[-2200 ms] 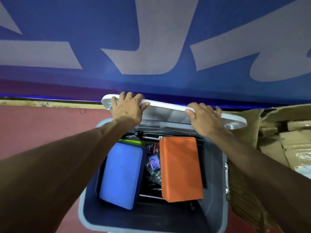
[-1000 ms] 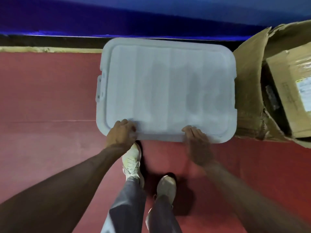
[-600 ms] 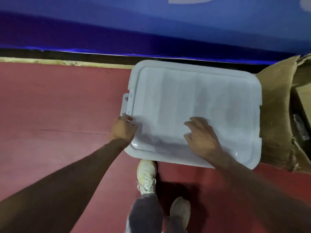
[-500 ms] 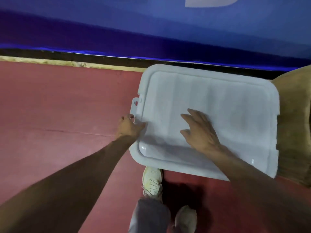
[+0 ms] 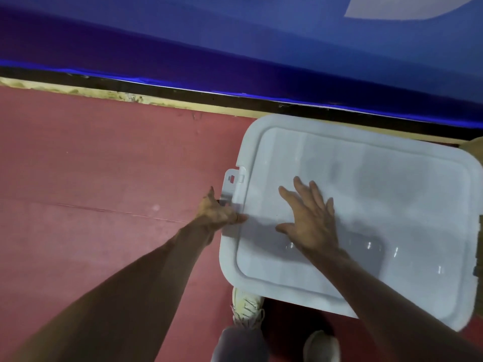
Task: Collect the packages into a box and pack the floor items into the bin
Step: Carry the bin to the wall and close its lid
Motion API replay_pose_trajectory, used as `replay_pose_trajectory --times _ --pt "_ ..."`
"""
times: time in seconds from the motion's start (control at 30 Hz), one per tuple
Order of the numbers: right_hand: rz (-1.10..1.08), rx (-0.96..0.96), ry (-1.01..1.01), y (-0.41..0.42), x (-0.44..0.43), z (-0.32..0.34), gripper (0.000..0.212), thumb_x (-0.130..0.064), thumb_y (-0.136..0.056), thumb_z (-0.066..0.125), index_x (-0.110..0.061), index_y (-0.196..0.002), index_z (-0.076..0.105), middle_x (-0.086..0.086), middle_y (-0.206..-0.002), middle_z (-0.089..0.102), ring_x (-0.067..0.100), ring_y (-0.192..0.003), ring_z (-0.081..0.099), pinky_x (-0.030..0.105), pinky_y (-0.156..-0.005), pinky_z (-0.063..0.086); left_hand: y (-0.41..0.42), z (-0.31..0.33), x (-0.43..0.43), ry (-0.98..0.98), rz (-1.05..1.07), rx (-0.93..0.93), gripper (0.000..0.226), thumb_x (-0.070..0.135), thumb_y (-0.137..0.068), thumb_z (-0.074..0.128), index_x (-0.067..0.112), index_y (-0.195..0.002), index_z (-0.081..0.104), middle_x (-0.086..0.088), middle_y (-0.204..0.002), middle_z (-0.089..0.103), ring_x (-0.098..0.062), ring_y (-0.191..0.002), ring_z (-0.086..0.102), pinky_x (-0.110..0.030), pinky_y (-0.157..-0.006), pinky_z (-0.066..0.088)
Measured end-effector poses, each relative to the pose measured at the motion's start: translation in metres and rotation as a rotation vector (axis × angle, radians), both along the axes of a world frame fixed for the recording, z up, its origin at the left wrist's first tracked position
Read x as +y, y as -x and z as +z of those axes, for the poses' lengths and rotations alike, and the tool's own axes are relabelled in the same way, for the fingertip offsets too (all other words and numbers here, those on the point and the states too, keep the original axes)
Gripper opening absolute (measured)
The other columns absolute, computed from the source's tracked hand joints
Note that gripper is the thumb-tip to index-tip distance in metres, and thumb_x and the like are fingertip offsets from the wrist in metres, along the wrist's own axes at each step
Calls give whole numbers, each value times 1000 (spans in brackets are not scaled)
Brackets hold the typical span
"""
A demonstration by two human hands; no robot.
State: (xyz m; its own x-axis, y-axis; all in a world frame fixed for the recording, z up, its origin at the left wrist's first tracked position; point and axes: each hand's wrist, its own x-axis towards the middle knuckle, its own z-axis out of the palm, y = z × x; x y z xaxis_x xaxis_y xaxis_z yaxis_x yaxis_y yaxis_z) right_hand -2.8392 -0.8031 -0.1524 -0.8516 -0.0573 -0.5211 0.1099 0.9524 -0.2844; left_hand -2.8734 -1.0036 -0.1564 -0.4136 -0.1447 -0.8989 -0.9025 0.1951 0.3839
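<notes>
Fingers spread flat, my right hand [image 5: 311,220] presses the white rectangular plastic lid [image 5: 379,199] covering the bin on the red floor [image 5: 104,178]. At the lid's left edge, my left hand [image 5: 217,214] pinches the white plastic latch [image 5: 232,182]. Steady downward pressure should seat it.

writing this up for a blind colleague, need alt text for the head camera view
Seen from above, a white bin lid sits on a red floor. The person's right hand lies flat on it with fingers spread, while the left hand grips the latch on the lid's left edge. A pale shoe shows below and a blue banner above.
</notes>
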Motion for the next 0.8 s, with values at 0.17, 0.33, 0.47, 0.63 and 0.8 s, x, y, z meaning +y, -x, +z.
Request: replay_pose_trajectory --times 0.17,0.33,0.47,0.63,0.8 --pt "-20 2 -7 0 -2 -3 82 -35 -77 75 -39 -145 29 -9 -162 4 20 -149 -5 56 -118 3 -12 1 13 323 -363 152 52 17 -71 78 10 -118 58 -13 -119 53 -25 -94 55 -34 -93 52" --pt "-8 -5 -4 3 -1 2 83 -39 -77 74 -39 -146 28 -9 -162 4 21 -149 -4 57 -117 5 -16 8 25 472 -556 233 35 14 -78 62 7 -111 53 -13 -103 60 -29 -91 58 -33 -77 48" --pt "26 -29 53 1 4 6 84 -39 -79 68 -42 -148 19 -12 -161 -4 18 -149 -11 52 -119 0 -21 10 28 527 -618 333 18 10 -82 56 10 -97 46 -7 -89 52 -33 -87 59 -32 -70 40" --pt "62 -58 218 8 31 16 72 -29 -84 63 -31 -148 29 -7 -161 11 14 -149 5 35 -121 5 -23 20 41 654 -900 287 67 22 -89 56 5 -143 21 -18 -142 37 -37 -123 45 -42 -98 37" --pt "-317 107 355 -13 108 33 48 -14 -84 66 -14 -131 54 3 -134 52 20 -125 48 21 -105 33 -22 39 106 591 -1116 632 82 43 -89 54 18 -152 8 -9 -160 4 -26 -147 9 -40 -120 6"
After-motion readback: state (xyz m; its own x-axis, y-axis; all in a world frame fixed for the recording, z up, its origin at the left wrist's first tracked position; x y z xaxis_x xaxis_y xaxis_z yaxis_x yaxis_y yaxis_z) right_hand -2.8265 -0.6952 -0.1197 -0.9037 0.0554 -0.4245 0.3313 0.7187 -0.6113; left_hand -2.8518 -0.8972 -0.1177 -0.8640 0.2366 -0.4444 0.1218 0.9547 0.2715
